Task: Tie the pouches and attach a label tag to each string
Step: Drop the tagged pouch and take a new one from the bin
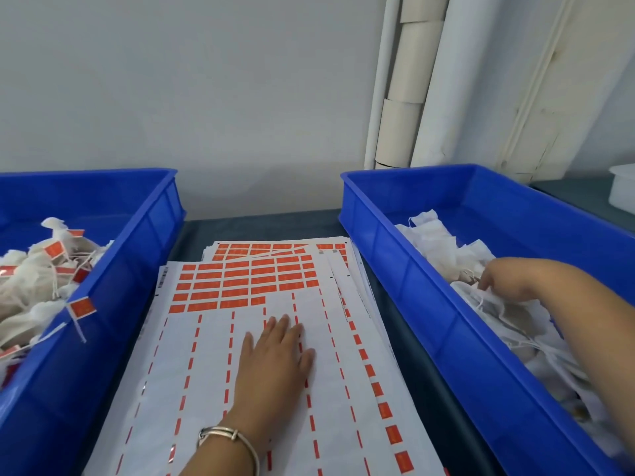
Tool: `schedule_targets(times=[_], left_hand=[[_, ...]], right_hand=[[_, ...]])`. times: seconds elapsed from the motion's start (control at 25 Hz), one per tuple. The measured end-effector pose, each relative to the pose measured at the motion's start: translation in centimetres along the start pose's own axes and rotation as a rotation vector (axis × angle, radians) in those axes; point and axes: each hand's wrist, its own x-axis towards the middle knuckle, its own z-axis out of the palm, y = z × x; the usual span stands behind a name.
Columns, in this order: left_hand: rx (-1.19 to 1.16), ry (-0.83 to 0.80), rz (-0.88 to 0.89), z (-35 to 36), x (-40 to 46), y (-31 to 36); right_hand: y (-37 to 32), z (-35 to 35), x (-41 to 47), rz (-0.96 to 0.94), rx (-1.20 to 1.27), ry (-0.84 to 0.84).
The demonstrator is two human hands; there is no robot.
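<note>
left hand (275, 359): laid flat, fingers straight, on label sheet (220, 338) | right hand (494, 278): at 3 o'clock, fingers curled into untied pouches (439, 235) | print on labels: unreadable

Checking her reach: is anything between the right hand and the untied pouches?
Nothing visible: the right hand is already inside the right blue plastic bin, fingers touching the white mesh pouches.

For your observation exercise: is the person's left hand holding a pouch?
No, the left hand lies flat with straight fingers on the sticker sheet, holding nothing.
</note>
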Motion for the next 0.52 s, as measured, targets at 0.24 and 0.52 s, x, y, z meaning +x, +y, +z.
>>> schedule_targets(times=[0.24,0.52], left_hand=[[-0.041,0.001,-0.005,-0.3,-0.1,-0.1],[-0.067,0.030,-0.011,-0.4,-0.1,0.0]], right_hand=[[0.8,-0.1,-0.2,-0.010,0.139,0.116],[0.9,-2.3,-3.0,-0.144,0.624,0.397]])
